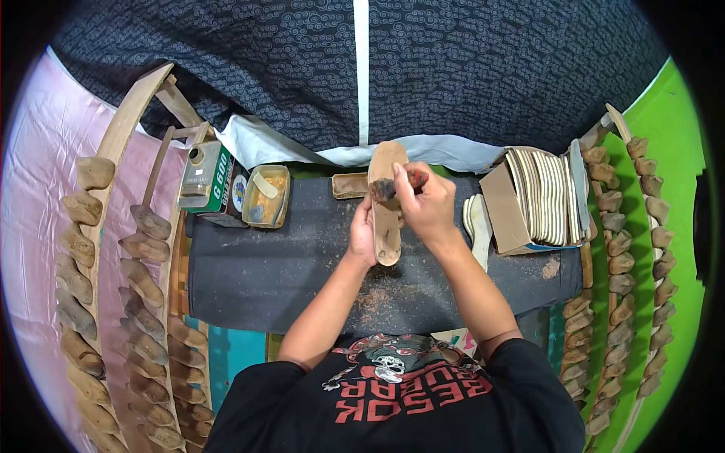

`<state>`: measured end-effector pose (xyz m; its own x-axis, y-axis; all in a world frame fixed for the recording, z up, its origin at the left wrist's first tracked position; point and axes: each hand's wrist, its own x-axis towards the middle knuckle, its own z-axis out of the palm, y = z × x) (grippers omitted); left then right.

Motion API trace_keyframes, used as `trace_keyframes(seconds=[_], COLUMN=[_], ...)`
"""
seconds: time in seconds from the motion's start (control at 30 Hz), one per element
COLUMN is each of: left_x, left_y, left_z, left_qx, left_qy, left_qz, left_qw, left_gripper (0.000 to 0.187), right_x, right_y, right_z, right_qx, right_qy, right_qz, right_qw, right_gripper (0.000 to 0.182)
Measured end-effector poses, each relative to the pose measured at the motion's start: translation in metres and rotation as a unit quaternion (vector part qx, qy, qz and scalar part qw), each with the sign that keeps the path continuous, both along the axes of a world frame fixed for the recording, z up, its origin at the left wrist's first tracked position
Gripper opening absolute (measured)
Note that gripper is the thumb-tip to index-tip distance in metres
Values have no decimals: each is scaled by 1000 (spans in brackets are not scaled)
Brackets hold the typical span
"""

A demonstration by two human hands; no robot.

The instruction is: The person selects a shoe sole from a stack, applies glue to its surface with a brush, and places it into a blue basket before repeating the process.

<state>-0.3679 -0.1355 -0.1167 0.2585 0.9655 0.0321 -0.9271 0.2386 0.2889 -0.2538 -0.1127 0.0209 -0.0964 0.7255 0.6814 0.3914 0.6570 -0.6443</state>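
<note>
A tan, foot-shaped shoe sole [388, 240] is held upright above the middle of the table. My left hand [363, 232] grips its left edge near the lower half; part of those fingers is hidden behind it. In my right hand [430, 202] is a brush [384, 189] with dark bristles and a partly covered red-and-black handle. The bristles lie against the sole's upper middle. Just behind the sole sits a small shallow wooden tray [349, 186].
On the left stand a green glue can [220, 186] and a yellowish tub [266, 196] with a spatula in it. A cardboard box [504, 211] of stacked soles is at right, pale soles [478, 226] beside it. Racks of wooden shoe lasts [78, 241] flank the dusty dark-covered table [249, 279].
</note>
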Motion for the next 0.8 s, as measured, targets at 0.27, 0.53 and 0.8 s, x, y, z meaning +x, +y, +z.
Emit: trace_keyframes(seconds=[0.27,0.53,0.8], left_x=[-10,-19,7], left_y=[4,6,-9], left_z=[7,16,6], left_qx=[-27,-57,-56], left_qy=[44,64,70], left_qz=[57,74,32], left_qw=[997,994,995], left_gripper=[53,51,49], right_x=[4,3,1], right_y=[-29,-46,4], right_z=[-9,-9,5], right_qx=[-38,-45,-24], right_qy=[-35,-19,24], right_qz=[24,28,-24], right_qw=[998,998,999], right_gripper=[16,17,21])
